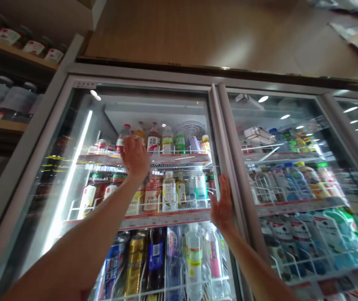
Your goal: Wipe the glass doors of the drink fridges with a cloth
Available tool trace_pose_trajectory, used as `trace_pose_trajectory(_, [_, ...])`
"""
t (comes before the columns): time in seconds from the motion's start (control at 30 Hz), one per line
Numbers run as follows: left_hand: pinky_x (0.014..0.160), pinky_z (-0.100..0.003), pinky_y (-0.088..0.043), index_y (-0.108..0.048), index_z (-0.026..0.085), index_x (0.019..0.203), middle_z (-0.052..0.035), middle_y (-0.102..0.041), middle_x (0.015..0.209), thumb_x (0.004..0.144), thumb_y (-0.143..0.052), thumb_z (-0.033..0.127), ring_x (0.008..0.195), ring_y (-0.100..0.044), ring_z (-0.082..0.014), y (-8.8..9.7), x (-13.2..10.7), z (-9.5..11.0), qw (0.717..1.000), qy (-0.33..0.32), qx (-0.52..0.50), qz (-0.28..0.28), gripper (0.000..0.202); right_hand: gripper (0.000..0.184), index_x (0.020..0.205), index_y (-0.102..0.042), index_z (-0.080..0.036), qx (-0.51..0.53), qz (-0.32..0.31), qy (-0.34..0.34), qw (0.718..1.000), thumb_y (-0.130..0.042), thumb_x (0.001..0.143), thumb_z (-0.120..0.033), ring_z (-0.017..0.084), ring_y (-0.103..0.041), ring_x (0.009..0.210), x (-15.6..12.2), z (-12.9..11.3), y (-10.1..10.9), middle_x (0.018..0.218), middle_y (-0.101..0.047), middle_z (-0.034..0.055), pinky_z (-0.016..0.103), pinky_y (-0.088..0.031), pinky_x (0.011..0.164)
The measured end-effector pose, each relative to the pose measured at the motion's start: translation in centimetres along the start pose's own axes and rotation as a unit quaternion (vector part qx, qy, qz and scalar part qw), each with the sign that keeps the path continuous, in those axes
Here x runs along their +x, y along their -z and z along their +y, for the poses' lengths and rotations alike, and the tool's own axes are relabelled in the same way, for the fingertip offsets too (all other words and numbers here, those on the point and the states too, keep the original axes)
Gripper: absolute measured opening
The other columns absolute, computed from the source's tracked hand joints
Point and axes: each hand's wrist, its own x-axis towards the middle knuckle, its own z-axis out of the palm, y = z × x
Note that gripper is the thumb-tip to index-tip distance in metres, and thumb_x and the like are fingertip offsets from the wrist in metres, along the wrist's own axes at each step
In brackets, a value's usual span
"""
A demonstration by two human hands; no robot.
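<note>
My left hand (135, 158) is raised in front of the left door of a glass drinks fridge (153, 90), level with its top shelf (179, 160). Its fingers point up at a red-capped bottle (123, 136). They are blurred, and I cannot tell whether they touch the glass or grip anything. My right hand (222, 205) lies flat and open, fingers stretched upward, against the grey frame (219, 138) between the two doors, level with the second shelf. Bottles of tea and water (169, 190) stand between my two hands.
The lower shelf holds cans (135, 263) and tall bottles (194, 259). The right fridge door (291, 175) shows more bottles on wire racks. Wooden shelves with jars (9, 37) stand at the left. A brown panel runs above the fridge.
</note>
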Motion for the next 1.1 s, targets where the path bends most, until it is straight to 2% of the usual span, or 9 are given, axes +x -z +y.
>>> trace_pose_trajectory(0.2, [0.106,-0.041,-0.032,-0.046,0.026,0.124,0.0005,-0.045,0.137,0.085,-0.037,0.016,0.132,-0.032,-0.0176,-1.5,-7.3,10.0,0.928,-0.341,-0.054,-0.137,0.041,0.051,0.141,-0.019,-0.025,-0.006,-0.014,0.018,1.0,-0.03,0.091,-0.027,0.024,-0.026,0.134,0.0,0.3,0.1,0.145,-0.028,0.0094,0.049,-0.033,0.105])
trace_pose_trajectory(0.33, [0.104,-0.05,-0.032,-0.044,0.02,0.126,-0.0067,-0.041,0.139,0.083,-0.036,0.015,0.131,-0.032,-0.0248,2.7,-4.9,-1.5,0.974,-0.183,0.033,-0.13,0.043,0.05,0.14,-0.022,-0.025,-0.008,-0.02,0.027,0.999,-0.031,0.09,-0.025,0.023,-0.028,0.133,0.0,0.4,0.1,0.144,-0.028,0.0095,0.049,-0.034,0.104])
trace_pose_trajectory(0.47, [0.097,-0.053,-0.038,-0.05,0.008,0.113,-0.0131,-0.048,0.128,0.085,-0.032,0.02,0.12,-0.043,-0.0337,7.4,-1.7,-13.8,0.994,0.057,0.097,0.016,0.035,0.051,0.14,-0.021,-0.025,-0.017,-0.027,0.05,0.998,-0.031,0.09,-0.027,0.024,-0.029,0.132,-0.1,0.1,-0.3,0.144,-0.029,0.0096,0.051,-0.035,0.103])
trace_pose_trajectory(0.6, [0.098,-0.053,-0.038,-0.048,0.006,0.118,-0.0166,-0.046,0.131,0.085,-0.032,0.018,0.125,-0.037,-0.0347,5.0,-4.2,-8.0,0.997,0.0,0.069,-0.015,0.039,0.05,0.14,-0.023,-0.025,-0.029,-0.035,0.059,0.997,-0.031,0.09,-0.028,0.024,-0.029,0.132,-0.1,0.1,-0.4,0.144,-0.03,0.0102,0.052,-0.034,0.103])
trace_pose_trajectory(0.7, [0.105,-0.043,-0.034,-0.048,0.017,0.123,-0.0073,-0.045,0.136,0.084,-0.036,0.015,0.131,-0.032,-0.0238,1.4,-7.4,0.6,0.973,-0.203,-0.004,-0.113,0.041,0.048,0.138,-0.026,-0.025,-0.034,-0.045,0.062,0.997,-0.031,0.09,-0.028,0.024,-0.031,0.132,-0.1,0.3,-0.2,0.143,-0.031,0.0103,0.051,-0.034,0.103])
trace_pose_trajectory(0.77, [0.106,-0.041,-0.033,-0.044,0.021,0.128,-0.0045,-0.041,0.139,0.084,-0.037,0.013,0.133,-0.029,-0.0215,0.6,-8.2,2.5,0.941,-0.3,-0.039,-0.15,0.045,0.047,0.137,-0.028,-0.025,-0.036,-0.046,0.057,0.997,-0.031,0.091,-0.027,0.023,-0.032,0.131,-0.2,0.7,0.0,0.143,-0.031,0.0099,0.05,-0.035,0.103])
trace_pose_trajectory(0.87, [0.104,-0.044,-0.034,-0.043,0.02,0.128,-0.0073,-0.043,0.138,0.085,-0.035,0.015,0.131,-0.033,-0.0236,2.6,-6.6,-2.4,0.956,-0.259,-0.036,-0.133,0.044,0.047,0.137,-0.029,-0.024,-0.041,-0.039,0.048,0.997,-0.032,0.09,-0.026,0.022,-0.032,0.131,-0.4,1.1,0.4,0.143,-0.031,0.01,0.047,-0.037,0.102])
trace_pose_trajectory(0.97, [0.102,-0.051,-0.033,-0.043,0.009,0.126,-0.0176,-0.042,0.135,0.084,-0.035,0.018,0.129,-0.033,-0.0314,4.7,-3.7,-8.9,0.997,-0.065,-0.02,-0.033,0.044,0.048,0.138,-0.028,-0.025,-0.036,-0.043,0.061,0.997,-0.033,0.09,-0.024,0.022,-0.029,0.133,-0.4,-0.1,0.3,0.144,-0.03,0.0092,0.049,-0.035,0.103])
trace_pose_trajectory(1.1, [0.107,-0.05,-0.029,-0.035,0.012,0.132,-0.0153,-0.04,0.137,0.085,-0.035,0.019,0.132,-0.03,-0.0278,2.9,-4.4,-7.1,0.992,-0.065,-0.1,-0.037,0.048,0.047,0.137,-0.03,-0.026,0.077,-0.055,0.088,0.992,-0.03,0.09,-0.022,0.019,-0.032,0.132,1.5,-6.0,-3.0,0.141,-0.036,0.0064,0.046,-0.035,0.105])
